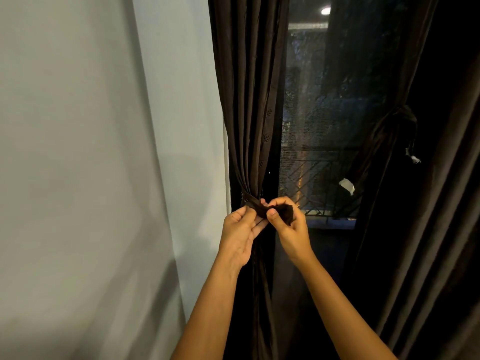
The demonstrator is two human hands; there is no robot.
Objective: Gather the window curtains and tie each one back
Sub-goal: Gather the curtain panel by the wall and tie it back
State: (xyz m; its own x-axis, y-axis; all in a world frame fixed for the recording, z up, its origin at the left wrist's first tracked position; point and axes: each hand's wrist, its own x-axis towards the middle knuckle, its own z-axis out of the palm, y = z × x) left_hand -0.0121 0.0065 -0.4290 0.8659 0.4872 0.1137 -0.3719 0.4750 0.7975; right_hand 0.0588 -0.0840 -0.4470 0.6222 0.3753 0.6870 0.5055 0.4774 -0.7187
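A dark brown left curtain [249, 105] hangs gathered into a narrow bundle beside the wall. A matching brown tie-back strip [253, 202] wraps round it at waist height. My left hand [240, 235] pinches one end of the strip between thumb and fingers. My right hand [288, 224] grips the other end, bunched in its curled fingers. Both hands meet just in front of the bundle. The right curtain [389, 157] hangs at the other side, cinched by a knotted tie [401, 118].
A pale grey wall [91, 152] fills the left half. Between the curtains is a dark window with a mesh screen [311, 113]; a railing shows outside. A bit of white tape [347, 185] sticks by the right curtain. More dark drapery [446, 229] hangs far right.
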